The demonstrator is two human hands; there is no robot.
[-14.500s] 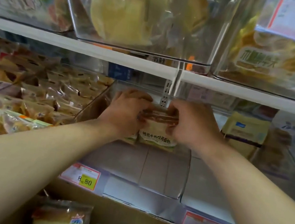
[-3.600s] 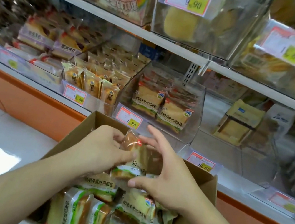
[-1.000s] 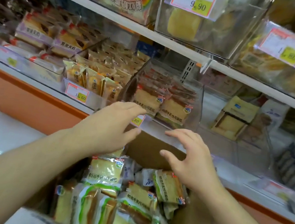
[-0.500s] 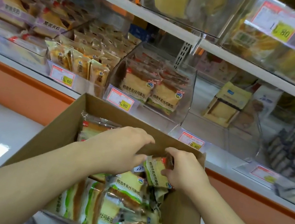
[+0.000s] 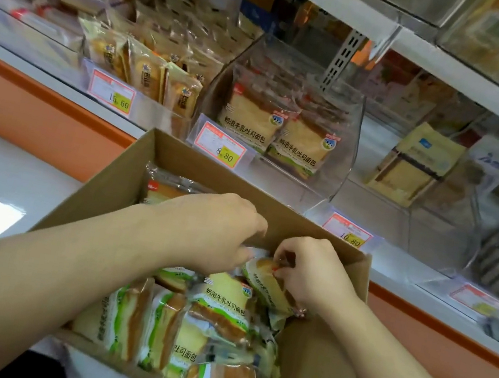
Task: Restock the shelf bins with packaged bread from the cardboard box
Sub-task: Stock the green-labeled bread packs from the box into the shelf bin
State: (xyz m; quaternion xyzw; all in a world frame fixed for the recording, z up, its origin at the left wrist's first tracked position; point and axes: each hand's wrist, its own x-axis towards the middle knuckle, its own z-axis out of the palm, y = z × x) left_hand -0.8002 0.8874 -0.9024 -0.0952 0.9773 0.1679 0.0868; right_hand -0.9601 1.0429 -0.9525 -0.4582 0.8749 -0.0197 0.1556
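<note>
Inside cardboard box (image 5: 180,157) — bread pack (image 5: 265,285) under right hand (image 5: 313,272) grip.

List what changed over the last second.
Both hands dropped from above the box into it. The right hand now pinches a bread pack at its top; the left hand reaches in beside it, grip hidden. The bin stays stocked with two front packs.

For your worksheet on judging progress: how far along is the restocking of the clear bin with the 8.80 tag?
Done: the clear plastic bin already shows two green-and-white toast bread packs at its front. In hand: the right hand pinches one tilted bread pack in the brown cardboard box; the left hand reaches in beside it. Left: many packs remain boxed.
</note>
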